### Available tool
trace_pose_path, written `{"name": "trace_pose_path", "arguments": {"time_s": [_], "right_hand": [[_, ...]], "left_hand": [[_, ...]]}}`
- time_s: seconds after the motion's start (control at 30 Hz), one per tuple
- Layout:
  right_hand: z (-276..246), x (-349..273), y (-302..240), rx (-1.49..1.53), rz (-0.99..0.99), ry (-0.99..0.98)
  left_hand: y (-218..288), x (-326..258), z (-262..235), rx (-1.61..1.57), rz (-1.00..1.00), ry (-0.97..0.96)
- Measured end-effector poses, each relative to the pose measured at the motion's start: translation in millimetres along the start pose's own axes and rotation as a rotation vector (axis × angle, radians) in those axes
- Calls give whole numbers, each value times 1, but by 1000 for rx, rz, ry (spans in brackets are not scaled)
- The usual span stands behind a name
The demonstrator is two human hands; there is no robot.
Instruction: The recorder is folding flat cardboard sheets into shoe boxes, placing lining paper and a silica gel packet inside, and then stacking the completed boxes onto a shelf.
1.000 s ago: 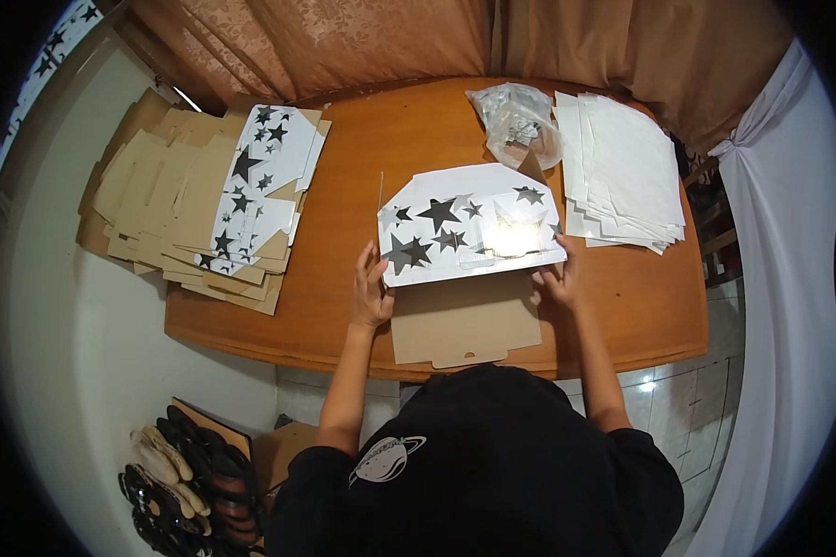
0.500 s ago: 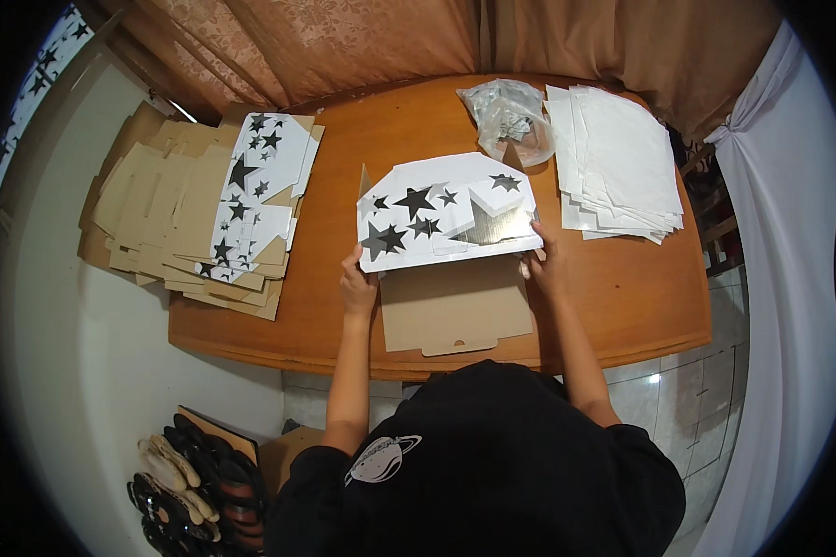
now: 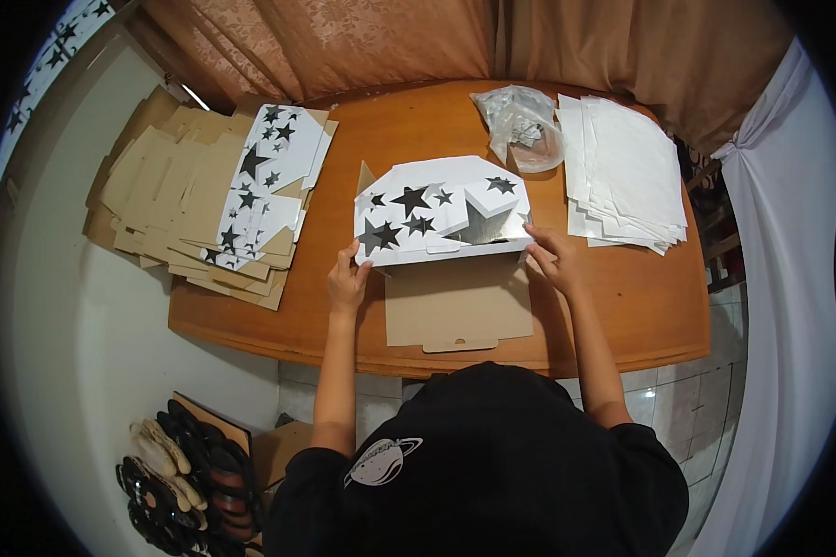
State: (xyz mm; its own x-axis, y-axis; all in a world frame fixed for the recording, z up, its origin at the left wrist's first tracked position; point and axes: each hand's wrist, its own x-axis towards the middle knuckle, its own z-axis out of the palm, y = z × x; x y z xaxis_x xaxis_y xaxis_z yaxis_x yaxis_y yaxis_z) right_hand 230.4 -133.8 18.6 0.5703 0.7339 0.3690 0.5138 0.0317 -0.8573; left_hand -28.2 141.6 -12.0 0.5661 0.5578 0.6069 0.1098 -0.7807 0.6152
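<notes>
In the head view, held the white star-printed carton [image 3: 418,200] by its two near corners, over the wooden table [image 3: 409,121], in front of the body. Had the left hand [image 3: 347,283] closed on the left corner and the right hand [image 3: 555,263] pinching the right corner, well apart from each other. Could not tell the placing of fingertips hidden behind the carton, nor any contact between carton and tabletop. Saw dark stars across its upper face, with one large shiny star toward the right, and a brown flap [image 3: 366,176] upright at the left side. Saw a flat brown panel [image 3: 455,306] reaching from below the near edge toward the body, ending in a notched tab; could not tell it as joined or separate.

To the left, saw a pile of flat brown cardboard [image 3: 158,186] beneath a white star-printed piece [image 3: 283,158]. To the far right, saw a clear plastic bag [image 3: 539,148] just beside a stack of white sheets [image 3: 622,172]. Wore a black shirt [image 3: 492,464] with a pale ringed-planet print. Saw shoes [image 3: 172,473] at lower left.
</notes>
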Motion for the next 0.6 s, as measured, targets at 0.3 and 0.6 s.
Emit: {"name": "trace_pose_path", "arguments": {"time_s": [0.3, 0.6], "right_hand": [[13, 9, 22, -138, -170, 193], [22, 11, 17, 216, 137, 198]], "left_hand": [[-10, 10, 19, 226, 101, 148], [3, 11, 12, 140, 109, 122]]}}
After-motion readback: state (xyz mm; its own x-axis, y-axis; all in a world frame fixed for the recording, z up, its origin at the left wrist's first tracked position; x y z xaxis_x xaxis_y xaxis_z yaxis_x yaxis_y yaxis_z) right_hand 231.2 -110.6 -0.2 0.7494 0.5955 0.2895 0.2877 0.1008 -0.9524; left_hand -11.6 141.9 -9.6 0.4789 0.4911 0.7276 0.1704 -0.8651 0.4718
